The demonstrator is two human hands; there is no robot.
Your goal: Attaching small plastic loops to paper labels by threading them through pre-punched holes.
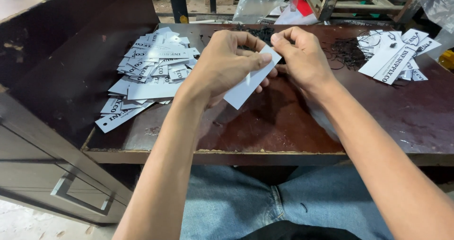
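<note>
Above the dark tabletop [283,126], the left hand [222,65] pinches a white paper tag [248,84] tilted up while the right hand [300,55] nips its top end, apparently steadying it, between loose tags [151,69] and strung ones [395,55] beside black strings [345,48].

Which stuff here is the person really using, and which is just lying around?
In use:
white card tag, held by left hand and right hand
pile of tags
black strings
strung tags

Lying about:
plastic bags
wooden frame
drawer handle
</note>
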